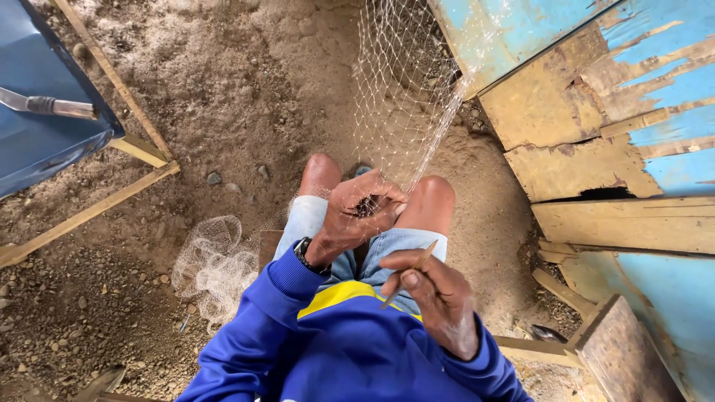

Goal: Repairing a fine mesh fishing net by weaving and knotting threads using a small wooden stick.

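We see the fishing net stretching taut toward 12 o'clock from our left hand, which pinches its lower mesh above the knees, while our right hand, nearer us, grips a thin netting needle angled up toward 1 o'clock.

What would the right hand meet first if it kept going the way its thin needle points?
The right hand aims its netting needle up toward the left hand, which grips the net. It would probably meet that hand and the bunched mesh first, though depth is unclear.

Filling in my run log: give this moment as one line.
left hand: grips net | right hand: holds thin stick | loose netting: on dirt
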